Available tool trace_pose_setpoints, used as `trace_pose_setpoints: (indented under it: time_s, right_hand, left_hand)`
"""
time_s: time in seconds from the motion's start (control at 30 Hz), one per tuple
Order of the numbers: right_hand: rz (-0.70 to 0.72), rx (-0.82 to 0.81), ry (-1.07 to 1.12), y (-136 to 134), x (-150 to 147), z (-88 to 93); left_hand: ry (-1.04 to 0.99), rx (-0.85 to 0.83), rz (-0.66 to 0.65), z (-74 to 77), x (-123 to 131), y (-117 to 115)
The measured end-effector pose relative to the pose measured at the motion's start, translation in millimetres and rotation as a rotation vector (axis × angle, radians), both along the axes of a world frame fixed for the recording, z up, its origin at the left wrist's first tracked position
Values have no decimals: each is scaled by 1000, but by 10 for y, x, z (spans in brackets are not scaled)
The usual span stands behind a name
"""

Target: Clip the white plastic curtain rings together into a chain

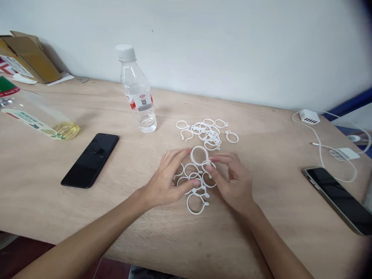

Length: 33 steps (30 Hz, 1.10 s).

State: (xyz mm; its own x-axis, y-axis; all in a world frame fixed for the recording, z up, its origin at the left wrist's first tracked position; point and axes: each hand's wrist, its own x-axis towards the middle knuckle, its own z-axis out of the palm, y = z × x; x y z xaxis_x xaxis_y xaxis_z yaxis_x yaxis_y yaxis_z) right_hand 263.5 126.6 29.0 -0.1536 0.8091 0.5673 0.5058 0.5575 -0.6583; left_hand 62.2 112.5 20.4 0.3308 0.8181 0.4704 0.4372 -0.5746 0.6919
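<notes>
A white plastic curtain ring (199, 155) with a small tab is raised above the table, pinched between the thumb and fingers of my right hand (236, 180). My left hand (167, 178) is open, thumb and index finger spread apart. Its index fingertip reaches the left edge of the held ring, though whether it presses on it I cannot tell. Beneath both hands lies a near pile of similar rings (195, 204), partly covered by the left thumb. Farther back, a second loose pile of white rings (211, 133) rests on the wood.
Behind the left hand stands a water bottle (141, 93). A black phone (90, 161) and an oil bottle (37, 112) are at left, with a cardboard box (31, 58) beyond. Another phone (340, 197), a white cable (319, 147) and a charger (309, 116) occupy the right of the wooden table (162, 248).
</notes>
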Motion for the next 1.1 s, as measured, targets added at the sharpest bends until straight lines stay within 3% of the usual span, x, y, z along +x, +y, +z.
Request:
trace_pose_setpoints:
  time_s: [0.13, 0.33, 0.53, 0.9, 1.0, 1.1]
  right_hand:
    - [138, 6, -8, -71, -107, -23]
    - [120, -7, 46, -71, -93, -20]
    - [219, -160, 180, -50, -93, 18]
    - [281, -262, 275, -44, -93, 44]
    - [181, -287, 284, 0, 4, 68]
    - [-184, -312, 366, 117, 189, 20]
  left_hand:
    - [-56, 90, -15, -44, -4, 26]
    - [-59, 90, -40, -41, 1, 39]
    - [-54, 77, -58, 22, 2, 22]
    - [-36, 44, -90, 33, -1, 13]
    - [-35, 75, -47, 2, 0, 19]
    - [-22, 81, -4, -17, -9, 27]
